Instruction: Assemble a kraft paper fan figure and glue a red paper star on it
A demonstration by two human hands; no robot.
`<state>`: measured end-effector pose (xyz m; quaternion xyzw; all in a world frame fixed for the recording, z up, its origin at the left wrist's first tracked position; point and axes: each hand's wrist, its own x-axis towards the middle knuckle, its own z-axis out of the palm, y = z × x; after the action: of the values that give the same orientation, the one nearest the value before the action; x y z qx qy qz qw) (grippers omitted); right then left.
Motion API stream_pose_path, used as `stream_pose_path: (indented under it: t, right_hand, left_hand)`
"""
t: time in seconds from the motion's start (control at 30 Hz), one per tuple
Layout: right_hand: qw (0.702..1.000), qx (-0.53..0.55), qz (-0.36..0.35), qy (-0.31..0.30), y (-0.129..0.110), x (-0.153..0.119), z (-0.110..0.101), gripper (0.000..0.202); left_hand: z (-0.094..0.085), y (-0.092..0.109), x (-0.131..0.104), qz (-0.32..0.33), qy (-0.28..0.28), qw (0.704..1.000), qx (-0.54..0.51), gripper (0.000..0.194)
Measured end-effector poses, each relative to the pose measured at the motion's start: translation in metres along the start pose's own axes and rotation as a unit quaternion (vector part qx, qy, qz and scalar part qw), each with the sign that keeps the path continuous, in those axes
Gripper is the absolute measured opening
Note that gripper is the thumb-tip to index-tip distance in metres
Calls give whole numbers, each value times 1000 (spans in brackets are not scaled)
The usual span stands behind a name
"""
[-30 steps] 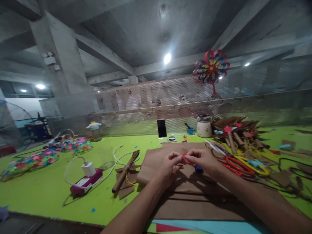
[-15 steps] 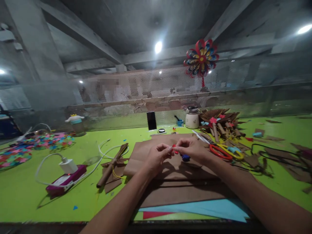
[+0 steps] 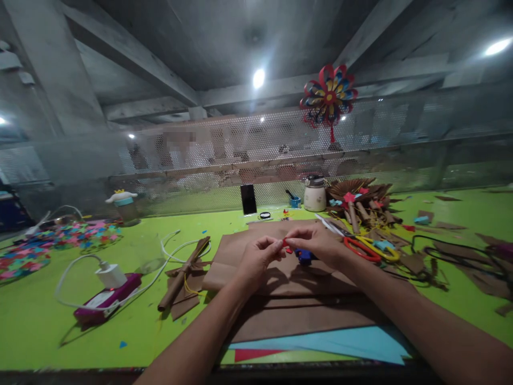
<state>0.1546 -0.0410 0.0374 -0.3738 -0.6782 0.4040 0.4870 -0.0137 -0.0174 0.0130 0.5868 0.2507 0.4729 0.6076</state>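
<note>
Fingertips of my left hand (image 3: 260,258) and my right hand (image 3: 315,243) meet over the brown paper, both pinching a small red paper piece (image 3: 285,243). Its exact shape is mostly hidden by the fingers. Just under my right hand is a dark blue object (image 3: 304,256), partly covered, whose kind I cannot make out. Stacked brown paper sheets (image 3: 228,262) lie beneath both hands. Light blue paper (image 3: 340,342) and a bit of red paper (image 3: 256,354) stick out at the near edge.
Scissors (image 3: 360,249) with red and yellow handles lie right of my hands, near brown paper fans (image 3: 360,195). At left are a purple power strip (image 3: 108,307), a rolled brown paper piece (image 3: 184,272) and colourful paper stars (image 3: 80,235). A phone (image 3: 248,199) stands behind.
My hands stay together at the same place, with the fingers shifting slightly on the red piece. More of the dark blue object shows under my right hand.
</note>
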Motion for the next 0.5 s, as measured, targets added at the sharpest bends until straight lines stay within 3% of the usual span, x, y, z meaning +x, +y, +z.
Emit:
stream_pose_path:
  t: [0.17,0.4,0.5]
  right_hand:
    - [1000,21,14,-18,5,1,-3,29]
    - [997,71,40,-16,12,3,-5,28]
    - [994,99,40,-33,15,4,-6,29]
  left_hand:
    - [0,0,0,-47,-16,996,-71,19]
    - [2,0,0,22,-1,1000,6,19]
    - [4,1,0,15,23,1000,-4,20]
